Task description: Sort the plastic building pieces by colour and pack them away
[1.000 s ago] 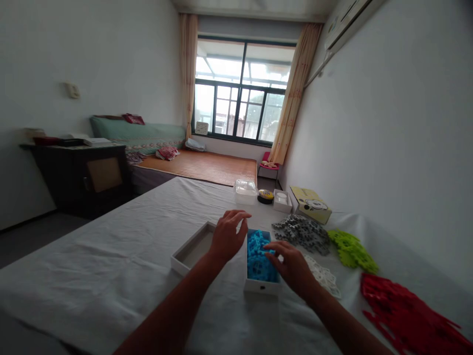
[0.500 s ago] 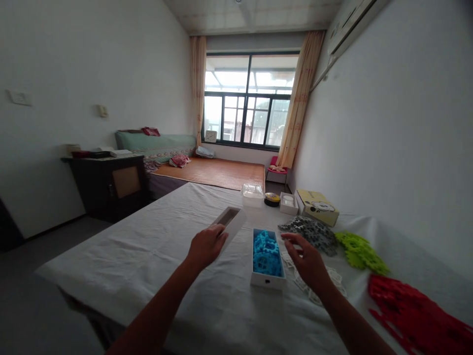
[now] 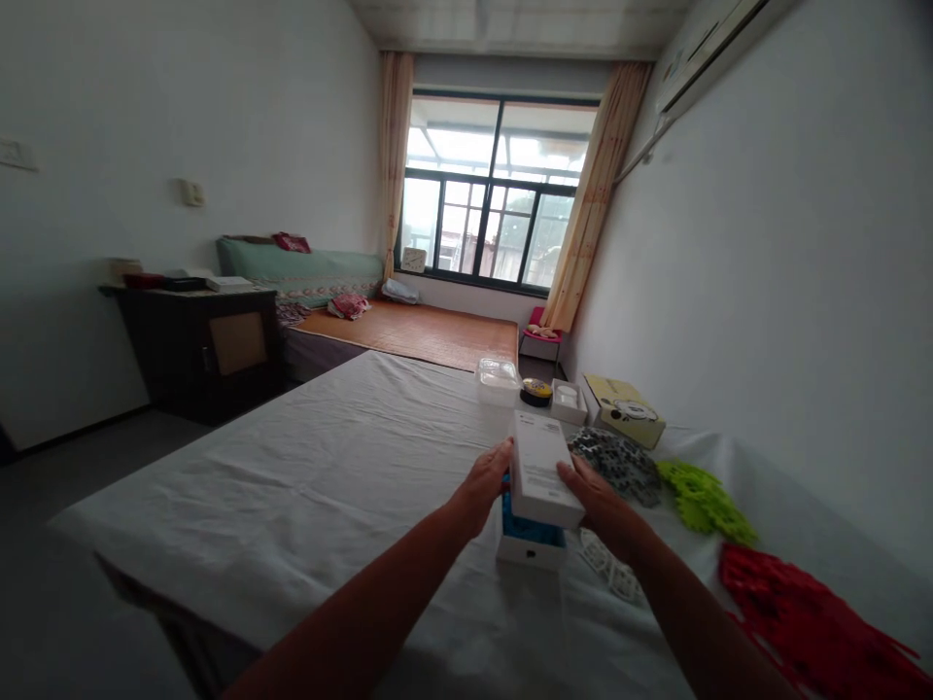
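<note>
Tablecloth, white and creased, spreads out in front of the person, with a pile of red pieces at the near right. Just ahead I see a white box holding blue pieces, its near wall facing the person. Above it, a white lid is clasped between both palms: the left hand presses one long side, the right hand the other, overlapping its top face. Whether lid and box touch, I can't tell. White pieces lie just right of the box, with grey pieces and green pieces beyond. Farther along stand a yellow box, a small white tray, a round tin and a clear container, then a bed and a window.
</note>
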`<state>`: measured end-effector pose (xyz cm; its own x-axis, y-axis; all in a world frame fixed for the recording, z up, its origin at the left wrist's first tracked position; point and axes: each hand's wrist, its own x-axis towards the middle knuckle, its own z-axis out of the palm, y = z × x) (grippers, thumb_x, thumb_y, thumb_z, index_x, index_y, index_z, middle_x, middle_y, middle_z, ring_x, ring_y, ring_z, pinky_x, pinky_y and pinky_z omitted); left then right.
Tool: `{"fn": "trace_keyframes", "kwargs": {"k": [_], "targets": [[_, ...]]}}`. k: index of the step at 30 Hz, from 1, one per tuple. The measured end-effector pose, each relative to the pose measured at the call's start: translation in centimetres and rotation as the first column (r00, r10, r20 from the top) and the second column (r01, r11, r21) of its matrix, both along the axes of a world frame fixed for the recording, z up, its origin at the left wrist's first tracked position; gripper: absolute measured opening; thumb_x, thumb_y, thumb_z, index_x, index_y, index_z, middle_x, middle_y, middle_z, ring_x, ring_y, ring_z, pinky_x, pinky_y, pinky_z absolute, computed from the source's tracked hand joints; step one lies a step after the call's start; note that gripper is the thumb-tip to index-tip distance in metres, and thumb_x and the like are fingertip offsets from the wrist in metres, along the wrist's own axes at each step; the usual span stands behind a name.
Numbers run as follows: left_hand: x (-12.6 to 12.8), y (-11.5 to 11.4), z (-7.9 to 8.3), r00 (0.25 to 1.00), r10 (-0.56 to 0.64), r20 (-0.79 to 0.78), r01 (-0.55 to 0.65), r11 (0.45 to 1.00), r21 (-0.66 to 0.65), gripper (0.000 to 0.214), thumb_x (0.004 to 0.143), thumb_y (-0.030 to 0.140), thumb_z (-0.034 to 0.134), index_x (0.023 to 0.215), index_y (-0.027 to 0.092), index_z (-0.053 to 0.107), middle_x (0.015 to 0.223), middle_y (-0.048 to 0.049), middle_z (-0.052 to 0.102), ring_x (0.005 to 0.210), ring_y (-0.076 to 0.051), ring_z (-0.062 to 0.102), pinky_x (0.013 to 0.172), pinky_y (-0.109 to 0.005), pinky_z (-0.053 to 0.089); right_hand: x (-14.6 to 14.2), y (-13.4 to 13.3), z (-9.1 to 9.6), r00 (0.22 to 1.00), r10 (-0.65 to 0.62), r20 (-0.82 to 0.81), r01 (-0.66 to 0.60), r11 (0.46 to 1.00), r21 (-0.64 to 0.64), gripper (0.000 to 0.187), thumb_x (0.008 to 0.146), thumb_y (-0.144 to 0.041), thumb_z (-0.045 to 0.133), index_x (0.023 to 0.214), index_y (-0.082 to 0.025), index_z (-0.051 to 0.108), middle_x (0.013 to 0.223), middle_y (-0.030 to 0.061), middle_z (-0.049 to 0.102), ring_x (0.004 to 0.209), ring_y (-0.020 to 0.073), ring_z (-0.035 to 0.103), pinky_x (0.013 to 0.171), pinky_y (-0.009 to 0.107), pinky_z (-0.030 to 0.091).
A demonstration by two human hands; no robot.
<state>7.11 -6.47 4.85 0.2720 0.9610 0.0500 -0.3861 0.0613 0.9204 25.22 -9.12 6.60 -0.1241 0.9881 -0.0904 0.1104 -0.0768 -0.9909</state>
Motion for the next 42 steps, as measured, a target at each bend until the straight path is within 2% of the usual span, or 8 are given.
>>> {"fn": "trace_keyframes", "kwargs": {"k": [5,11,15,19,22,28,37,42], "targets": [[-0.5,0.7,-1.6,0.944,0.096,-0.317,-0.055,0.989,0.136,0.041,0.080,0.041,0.061,0.117,0.022,0.065,0.131,-0.0088,0.049,0.113,-0.026,0.050,0.087,-0.033,0.047,0.8,0.8,-0.5,0.945,0.020,0.326,-0.018,1.000,-0.010,0.067,0.080,-0.066,0.047,0.132,-0.024,0.047,0.090,0.0077,0.068,0.067,0.0204,0.063,0.046,0.027,0.049],[-0.9,0.2,-2.5,0.926,0.106,-0.362,-0.068,0.991,0.117,0.047,0.083,0.044,0.056,0.123,0.021,0.059,0.137,-0.0106,0.041,0.107,-0.024,0.053,0.070,-0.026,0.051,0.9,2.0,-1.9,0.793,0.003,0.610,-0.177,0.958,0.225,0.061,0.085,-0.064,0.034,0.108,-0.017,0.067,0.106,0.0104,0.069,0.092,0.0264,0.063,0.084,0.039,0.048],[-0.9,0.1,-2.3,0.902,0.089,-0.423,-0.069,0.996,0.063,0.047,0.082,0.046,0.057,0.124,0.025,0.059,0.135,-0.0077,0.044,0.105,-0.025,0.054,0.063,-0.023,0.050,0.4,2.4,-2.2,0.791,0.075,0.607,-0.258,0.940,0.221,0.067,0.085,-0.067,0.028,0.102,-0.016,0.070,0.107,0.0114,0.069,0.095,0.0275,0.062,0.088,0.039,0.046],[-1.5,0.3,-2.6,0.909,0.076,-0.409,-0.108,0.993,-0.055,0.049,0.083,0.049,0.055,0.127,0.026,0.055,0.141,-0.0066,0.040,0.114,-0.026,0.050,0.069,-0.027,0.050,0.8,1.5,-1.3,0.869,0.059,0.492,-0.115,0.990,0.083,0.070,0.082,-0.071,0.030,0.117,-0.020,0.063,0.111,0.0115,0.067,0.098,0.0273,0.061,0.083,0.040,0.049],[-2.3,-0.1,-3.1,0.937,0.073,-0.342,-0.133,0.979,-0.154,0.048,0.087,0.052,0.048,0.127,0.023,0.052,0.144,-0.0096,0.036,0.121,-0.026,0.045,0.073,-0.030,0.052,2.0,-0.4,-1.5,0.947,-0.080,0.312,0.087,0.996,-0.006,0.076,0.080,-0.073,0.034,0.138,-0.024,0.041,0.135,0.0126,0.052,0.111,0.0275,0.057,0.077,0.038,0.052],[-1.7,-2.3,-4.1,0.988,-0.019,-0.155,-0.018,0.972,-0.235,0.048,0.086,0.051,0.050,0.120,0.017,0.053,0.140,-0.0156,0.040,0.126,-0.029,0.039,0.077,-0.037,0.053,1.2,-4.6,-6.2,0.944,-0.216,0.250,0.171,0.967,0.189,0.125,0.057,-0.049,0.077,0.149,-0.021,-0.003,0.147,0.0186,0.034,0.126,0.0295,0.046,0.100,0.044,0.040],[-0.3,-4.0,-5.1,0.962,-0.189,-0.197,0.150,0.968,-0.200,0.049,0.071,0.034,0.065,0.118,0.021,0.058,0.136,-0.0103,0.047,0.121,-0.028,0.047,0.088,-0.037,0.047,-0.4,-4.2,-10.2,0.751,-0.576,0.323,0.410,0.790,0.456,0.130,0.050,-0.040,0.080,0.148,-0.019,-0.003,0.145,0.0174,0.036,0.132,0.0361,0.035,0.106,0.048,0.032],[-2.4,-0.5,-4.6,0.885,0.021,-0.466,0.015,0.997,0.073,0.073,0.070,0.034,0.065,0.137,0.016,0.041,0.143,-0.0178,0.035,0.123,-0.030,0.044,0.094,-0.041,0.044,-0.9,-4.3,-11.2,0.661,-0.623,0.417,0.402,0.764,0.504,0.122,0.057,-0.042,0.075,0.148,-0.013,0.000,0.145,0.0216,0.033,0.131,0.0395,0.034,0.106,0.050,0.031]]}}
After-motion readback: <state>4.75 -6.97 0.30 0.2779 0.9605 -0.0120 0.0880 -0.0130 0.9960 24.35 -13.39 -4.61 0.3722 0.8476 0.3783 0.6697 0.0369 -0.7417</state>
